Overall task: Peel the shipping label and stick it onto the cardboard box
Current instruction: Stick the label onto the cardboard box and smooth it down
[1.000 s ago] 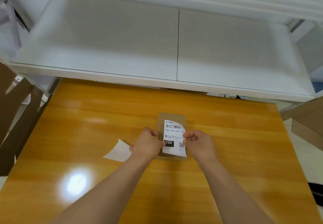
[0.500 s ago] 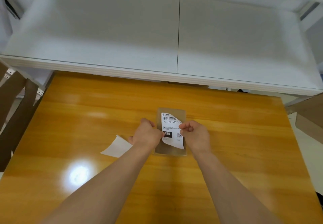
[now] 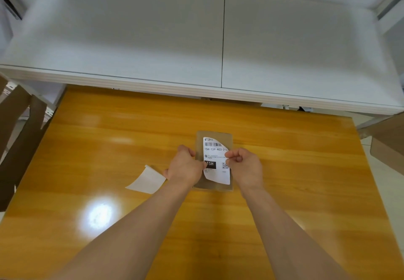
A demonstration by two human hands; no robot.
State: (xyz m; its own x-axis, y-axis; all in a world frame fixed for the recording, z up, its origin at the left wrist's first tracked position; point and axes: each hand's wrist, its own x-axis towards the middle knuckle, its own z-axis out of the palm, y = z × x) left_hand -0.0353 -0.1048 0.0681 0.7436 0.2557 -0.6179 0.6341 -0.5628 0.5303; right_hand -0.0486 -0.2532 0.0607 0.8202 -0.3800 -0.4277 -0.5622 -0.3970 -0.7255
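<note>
A small brown cardboard box (image 3: pixel 226 138) lies flat on the orange wooden table (image 3: pixel 109 148). A white shipping label (image 3: pixel 216 161) with a barcode, "15H" and a QR code is held over the box top, its far right corner curled. My left hand (image 3: pixel 185 166) pinches the label's left edge. My right hand (image 3: pixel 246 166) pinches its right edge. Whether the label touches the box I cannot tell.
A white backing sheet (image 3: pixel 146 180) lies on the table left of my left hand. A white shelf (image 3: pixel 196 39) overhangs the table's far edge. Brown cardboard pieces stand at the left (image 3: pixel 19 139) and right (image 3: pixel 387 144).
The label's far right corner has curled more. Both hands and the label sit slightly nearer over the box; the camera has tilted down.
</note>
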